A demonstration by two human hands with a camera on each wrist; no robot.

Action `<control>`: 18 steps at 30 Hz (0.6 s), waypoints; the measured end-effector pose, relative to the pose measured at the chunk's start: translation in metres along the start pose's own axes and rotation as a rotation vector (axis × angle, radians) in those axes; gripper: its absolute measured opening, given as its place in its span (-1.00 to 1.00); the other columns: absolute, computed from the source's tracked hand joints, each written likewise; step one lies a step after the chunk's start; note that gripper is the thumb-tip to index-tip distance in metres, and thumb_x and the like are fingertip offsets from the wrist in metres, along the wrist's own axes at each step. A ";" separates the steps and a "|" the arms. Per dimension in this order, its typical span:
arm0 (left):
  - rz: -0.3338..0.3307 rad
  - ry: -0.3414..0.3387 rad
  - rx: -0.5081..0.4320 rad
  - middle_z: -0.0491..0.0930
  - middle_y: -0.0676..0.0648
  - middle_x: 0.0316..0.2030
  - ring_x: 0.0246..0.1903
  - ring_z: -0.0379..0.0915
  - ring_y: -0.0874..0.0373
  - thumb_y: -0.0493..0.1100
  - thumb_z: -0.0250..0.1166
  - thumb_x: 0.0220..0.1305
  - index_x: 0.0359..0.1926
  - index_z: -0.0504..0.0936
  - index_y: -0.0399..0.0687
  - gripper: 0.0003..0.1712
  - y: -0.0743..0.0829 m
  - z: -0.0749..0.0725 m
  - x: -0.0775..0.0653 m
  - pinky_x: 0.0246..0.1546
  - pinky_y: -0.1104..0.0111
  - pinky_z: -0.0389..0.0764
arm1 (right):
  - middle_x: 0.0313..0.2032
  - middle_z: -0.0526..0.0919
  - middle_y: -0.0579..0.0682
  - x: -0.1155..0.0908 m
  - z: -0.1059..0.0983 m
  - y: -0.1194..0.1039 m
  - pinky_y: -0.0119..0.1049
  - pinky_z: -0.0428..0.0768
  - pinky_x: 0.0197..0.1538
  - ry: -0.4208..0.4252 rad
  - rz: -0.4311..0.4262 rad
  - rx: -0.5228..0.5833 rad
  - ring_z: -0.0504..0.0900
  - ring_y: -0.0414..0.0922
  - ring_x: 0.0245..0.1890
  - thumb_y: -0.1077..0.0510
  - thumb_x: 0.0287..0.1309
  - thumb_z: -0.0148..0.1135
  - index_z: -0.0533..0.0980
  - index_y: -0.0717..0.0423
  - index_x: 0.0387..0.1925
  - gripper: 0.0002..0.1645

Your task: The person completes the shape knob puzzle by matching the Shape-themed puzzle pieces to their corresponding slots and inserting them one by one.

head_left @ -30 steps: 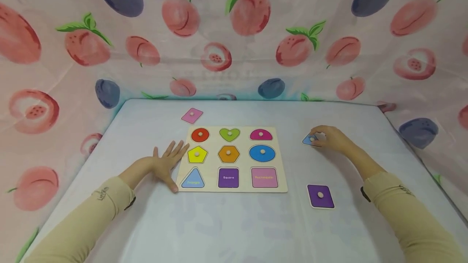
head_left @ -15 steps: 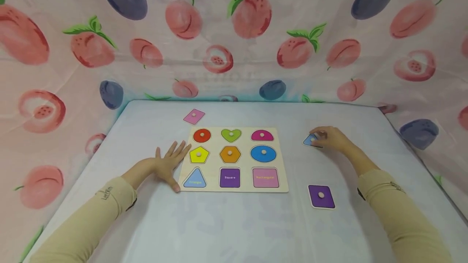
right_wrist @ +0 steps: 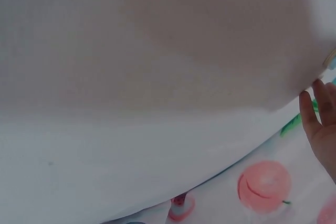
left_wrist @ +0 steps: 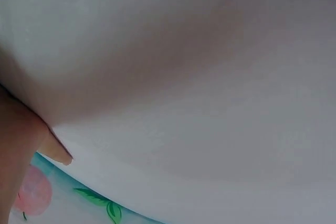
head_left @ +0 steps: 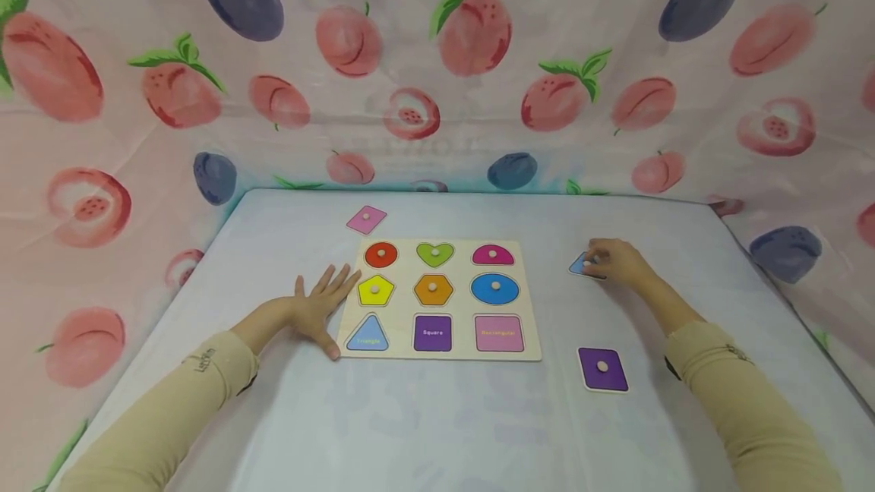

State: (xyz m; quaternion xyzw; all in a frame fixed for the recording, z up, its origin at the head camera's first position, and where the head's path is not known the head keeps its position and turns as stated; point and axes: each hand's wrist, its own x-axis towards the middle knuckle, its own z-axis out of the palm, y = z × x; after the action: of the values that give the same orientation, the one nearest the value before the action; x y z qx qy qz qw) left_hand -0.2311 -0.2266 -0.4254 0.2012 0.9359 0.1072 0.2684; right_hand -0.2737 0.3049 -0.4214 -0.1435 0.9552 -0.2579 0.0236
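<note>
Right hand (head_left: 617,263) pinching a blue triangle piece (head_left: 578,265), right of a shape board (head_left: 399,332).
Nearest, a purple square piece (head_left: 604,380) lies on the white table (head_left: 437,431); the board's near row shows printed triangle, square and rectangle places, with six knobbed shapes filling the two rows behind; the left hand (head_left: 314,312) is spread and free of any grasp, fingertips at the board's left edge; farther back, the right fingers grip the triangle at its knob; a pink piece (head_left: 371,223) lies beyond the board's far left corner; fruit-print cloth (head_left: 472,127) hangs behind.
</note>
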 end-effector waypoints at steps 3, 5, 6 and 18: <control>0.009 0.013 -0.008 -0.53 -0.23 0.47 0.42 -0.72 -0.26 0.26 0.56 -0.41 0.47 -0.37 -0.01 0.61 0.000 0.001 -0.001 0.15 -0.40 -0.65 | 0.15 0.35 0.53 0.000 0.001 0.001 0.24 0.35 0.19 0.011 0.011 0.008 0.38 0.45 0.12 0.25 0.11 0.28 0.56 0.40 -0.30 -0.79; 0.013 0.018 -0.014 -0.52 -0.23 0.47 0.42 -0.72 -0.26 0.26 0.56 -0.41 0.47 -0.36 -0.01 0.61 0.000 0.002 -0.001 0.15 -0.39 -0.65 | 0.13 0.37 0.54 -0.001 0.002 0.001 0.24 0.36 0.18 0.019 0.005 0.010 0.38 0.46 0.11 0.27 0.11 0.27 0.55 0.39 -0.32 -0.81; 0.015 0.019 -0.016 -0.52 -0.23 0.47 0.42 -0.72 -0.26 0.27 0.56 -0.41 0.47 -0.36 -0.01 0.61 0.000 0.002 -0.002 0.15 -0.39 -0.65 | 0.12 0.38 0.54 -0.002 0.002 0.000 0.25 0.36 0.17 0.023 -0.002 0.009 0.39 0.47 0.10 0.27 0.11 0.27 0.54 0.39 -0.33 -0.82; 0.027 0.014 -0.019 -0.55 -0.23 0.46 0.41 -0.74 -0.26 0.30 0.54 -0.41 0.47 -0.38 -0.01 0.62 -0.002 0.001 -0.001 0.14 -0.38 -0.68 | 0.02 0.49 0.50 0.002 -0.001 -0.014 0.25 0.41 0.10 0.019 -0.041 -0.083 0.47 0.41 0.02 0.26 0.14 0.24 0.53 0.33 -0.41 -0.86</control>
State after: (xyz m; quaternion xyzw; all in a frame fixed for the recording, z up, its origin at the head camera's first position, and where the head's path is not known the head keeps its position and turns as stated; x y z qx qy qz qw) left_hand -0.2307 -0.2285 -0.4260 0.2106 0.9339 0.1209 0.2623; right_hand -0.2718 0.2938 -0.4136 -0.1613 0.9622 -0.2196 0.0031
